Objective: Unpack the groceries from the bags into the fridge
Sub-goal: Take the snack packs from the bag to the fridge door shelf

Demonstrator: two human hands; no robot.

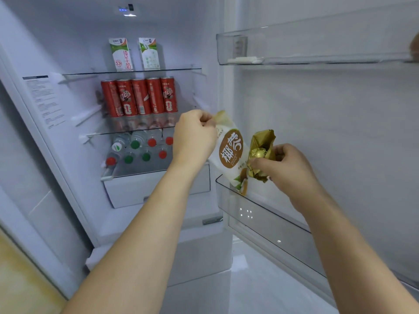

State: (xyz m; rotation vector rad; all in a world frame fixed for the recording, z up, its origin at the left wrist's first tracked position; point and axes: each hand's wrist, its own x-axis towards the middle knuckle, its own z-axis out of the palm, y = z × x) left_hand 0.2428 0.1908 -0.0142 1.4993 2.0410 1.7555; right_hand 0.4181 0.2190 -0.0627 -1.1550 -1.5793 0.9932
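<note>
The fridge stands open in front of me. My left hand [192,137] pinches the top corner of a white snack packet [231,152] with a brown oval label. The packet's lower end dips into the lower door bin [260,214]. Beside it, my right hand [288,166] grips a crinkled gold foil packet [260,150] just above the same bin. Both packets touch each other at the bin's left end.
Two milk cartons [133,54] stand on the top glass shelf, several red cans [140,97] on the middle shelf, and several bottles [138,148] lie on the lower shelf above a white drawer [136,191]. An upper door bin [317,48] holds only a small white thing.
</note>
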